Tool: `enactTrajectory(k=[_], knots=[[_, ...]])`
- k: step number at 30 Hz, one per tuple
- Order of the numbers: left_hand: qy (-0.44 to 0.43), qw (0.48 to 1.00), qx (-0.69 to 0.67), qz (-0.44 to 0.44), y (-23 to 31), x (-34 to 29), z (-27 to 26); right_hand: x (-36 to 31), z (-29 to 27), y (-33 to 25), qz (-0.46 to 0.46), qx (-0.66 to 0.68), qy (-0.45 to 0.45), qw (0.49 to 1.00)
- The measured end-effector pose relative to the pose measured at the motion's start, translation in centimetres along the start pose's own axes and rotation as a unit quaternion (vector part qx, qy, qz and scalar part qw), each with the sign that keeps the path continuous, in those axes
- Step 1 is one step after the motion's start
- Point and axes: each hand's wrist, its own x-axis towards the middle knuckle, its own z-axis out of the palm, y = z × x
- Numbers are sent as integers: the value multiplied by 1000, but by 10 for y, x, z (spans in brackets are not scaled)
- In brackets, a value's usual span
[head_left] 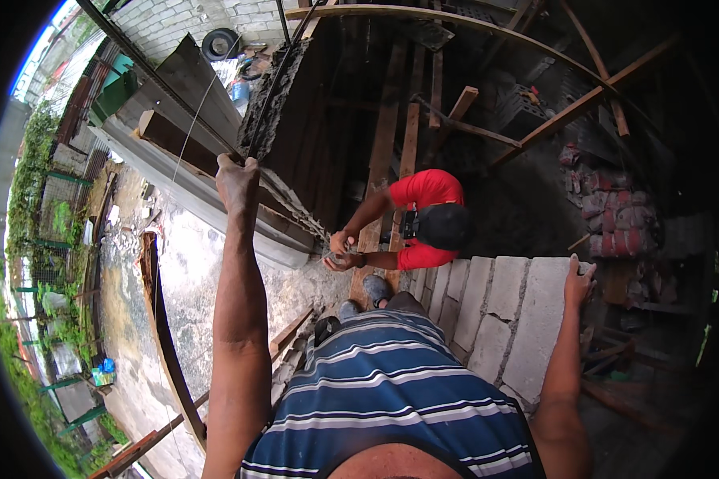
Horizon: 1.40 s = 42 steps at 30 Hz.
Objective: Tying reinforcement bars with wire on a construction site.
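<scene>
My left hand (237,184) is raised and closed around a dark ribbed steel bar (161,78), where a second thin bar also meets the fist. Behind that wrist passes a wooden board (176,144). Low on the right, my right hand (580,283) curls its fingers over the end of a grey concrete block (547,307) at the top of the block wall. A co-worker in a red shirt (427,188) and dark cap bends over in front of me. Both of the co-worker's hands (343,251) are at the lower end of a rough strand (295,209); their exact grip is unclear.
Wooden planks (387,136) run beyond the co-worker over a dark interior. Stacked sacks (619,211) and hollow blocks (522,110) lie at right. Bent boards (164,319) and rubble are at left, past the wall's edge. A tyre (220,45) lies at far left.
</scene>
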Motion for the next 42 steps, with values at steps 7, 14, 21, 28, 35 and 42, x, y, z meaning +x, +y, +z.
enactTrajectory(k=[7, 14, 21, 28, 35, 42], knots=[[-68, 996, -57, -2, -10, 2, -5, -4, -5, -5, 7, -8, -9, 1000], [-45, 993, 102, 31, -16, -5, 0, -11, -15, -18, 8, -15, -28, 999], [-66, 996, 50, 29, -8, -5, 3, -10, -17, -12, 17, -24, -17, 999], [-117, 987, -54, 97, -61, 29, 26, -8, -10, -11, 2, 27, 9, 1000], [-125, 983, -41, 125, -71, 34, 34, -14, -19, -10, 2, 1, 21, 1000], [-108, 986, -23, 125, -66, 32, 35, -3, -24, -8, 16, 96, 17, 995]])
